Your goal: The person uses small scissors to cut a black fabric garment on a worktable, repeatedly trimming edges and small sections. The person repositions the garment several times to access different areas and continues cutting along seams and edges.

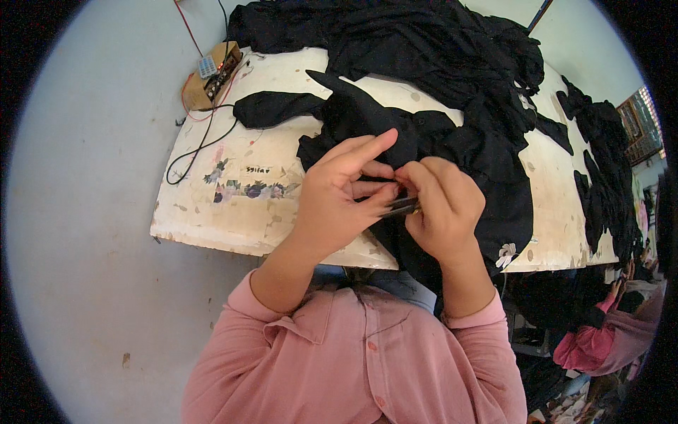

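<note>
My left hand [342,185] and my right hand [446,205] meet above a black garment [498,201] spread over the table. The left index finger points up and to the right, while its other fingertips and thumb close in near the right fingertips. Whatever they pinch is too small to make out. In my right fist sits a narrow dark tool [404,206], with its blurred end pointing toward the left thumb. The right thumb and index finger are pressed together at the left fingertips. Both hands hide part of the garment beneath them.
A large heap of black cloth [424,35] lies along the table's far side. At the far left are a brown box with electronics [212,74] and a looping black cable [191,169]. More black cloth [607,169] covers the right. Another person in pink [600,346] is at lower right.
</note>
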### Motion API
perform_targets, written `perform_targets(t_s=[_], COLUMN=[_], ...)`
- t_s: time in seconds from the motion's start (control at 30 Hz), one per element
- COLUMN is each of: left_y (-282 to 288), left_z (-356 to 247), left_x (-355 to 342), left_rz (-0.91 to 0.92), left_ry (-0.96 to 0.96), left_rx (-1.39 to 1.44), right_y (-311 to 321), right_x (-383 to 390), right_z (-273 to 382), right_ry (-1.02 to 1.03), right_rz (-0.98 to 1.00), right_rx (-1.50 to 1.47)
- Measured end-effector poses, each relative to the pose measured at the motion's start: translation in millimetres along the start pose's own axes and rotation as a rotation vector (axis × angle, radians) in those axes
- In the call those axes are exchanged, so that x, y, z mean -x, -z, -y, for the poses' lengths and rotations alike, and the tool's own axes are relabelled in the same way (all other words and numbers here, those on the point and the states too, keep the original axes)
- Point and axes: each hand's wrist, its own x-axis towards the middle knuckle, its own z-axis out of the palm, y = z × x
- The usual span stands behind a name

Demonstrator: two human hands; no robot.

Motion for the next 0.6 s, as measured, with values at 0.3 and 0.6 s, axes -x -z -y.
perform_targets(t_s=[0.3,0.6], left_y=[1.6,10.6], left_z=[6.7,3.8], left_x=[-4.8,-4.3], left_rz=[-0.033,-0.018], left_ry=[-0.072,0.115], left_rx=[0.017,0.191], right_y=[12.3,18.4], right_x=[2.1,9.7], right_z=[-7.2,-15.8], right_ry=[-0.463,-0.274], right_rz=[0.095,0.231], right_rx=[-0.64,-0.23])
